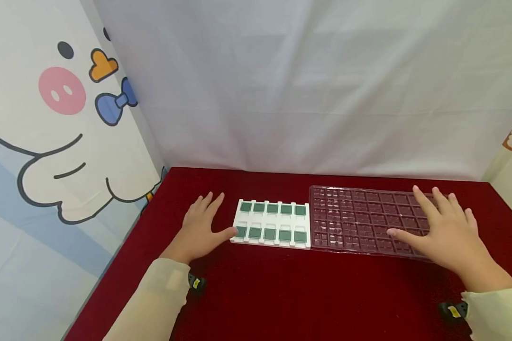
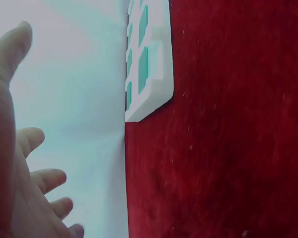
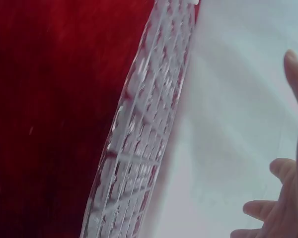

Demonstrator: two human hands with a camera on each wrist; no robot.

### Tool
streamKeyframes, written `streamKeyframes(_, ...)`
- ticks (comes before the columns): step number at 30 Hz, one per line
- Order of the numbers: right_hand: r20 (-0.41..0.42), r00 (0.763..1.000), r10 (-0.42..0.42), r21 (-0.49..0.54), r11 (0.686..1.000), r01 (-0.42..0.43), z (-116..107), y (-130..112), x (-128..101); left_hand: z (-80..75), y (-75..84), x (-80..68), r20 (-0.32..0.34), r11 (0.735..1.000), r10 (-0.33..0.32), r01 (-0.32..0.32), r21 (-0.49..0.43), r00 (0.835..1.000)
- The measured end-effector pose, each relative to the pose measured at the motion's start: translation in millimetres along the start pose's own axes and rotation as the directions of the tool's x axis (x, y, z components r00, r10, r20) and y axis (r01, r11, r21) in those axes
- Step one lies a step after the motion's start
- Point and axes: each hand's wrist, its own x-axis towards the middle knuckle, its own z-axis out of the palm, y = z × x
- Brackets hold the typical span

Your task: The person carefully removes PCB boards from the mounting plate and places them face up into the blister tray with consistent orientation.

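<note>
Sleeves: nearest me in the head view, two pale cream sleeves (image 1: 162,289) come in from the bottom edge, each with a small black wrist camera beside it.
Table: I see a table covered in dark red velvet cloth (image 1: 290,293), bare in the foreground.
Left hand: my left hand (image 1: 200,229) lies flat on the cloth, fingers (image 1: 211,201) straight and slightly apart, thumb tip at the near left corner of the white tray; I cannot tell whether it touches.
White tray: the white rectangular plastic tray (image 1: 274,221) holds two rows of five dark green square chips (image 1: 269,234). It sits just left of the clear tray, edges meeting.
Right hand: my right hand (image 1: 445,232) rests palm down over the right part of the clear tray, fingers (image 1: 426,203) straight and spread, holding nothing.
Clear tray: the clear moulded plastic tray with a grid of small pockets (image 1: 358,218) lies flat on the cloth.
Wrist views: the left wrist view shows only the white tray's corner (image 2: 151,94) and loosely open fingers (image 2: 49,178); the right wrist view shows the clear tray edge-on (image 3: 139,148).
Backdrop: farthest off, a white cloth curtain (image 1: 307,85) and, at left, a cartoon animal print (image 1: 59,118).
</note>
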Motion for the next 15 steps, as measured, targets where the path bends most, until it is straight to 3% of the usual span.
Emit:
streamKeyframes(4, 0.008, 0.999, -0.047, 0.017, 0.999, 0.047, 3.6, -8.5, -1.5, 8.8, 5.7, -2.1, 0.036, 0.994, -0.03, 0.034, -0.103, 0.999)
streamKeyframes(15, 0.044, 0.993, -0.106, 0.062, 0.993, 0.103, 16.1, -36.4, -0.8, 28.5, 10.8, -0.8, 0.091, 0.99, -0.02, 0.033, -0.137, 0.996)
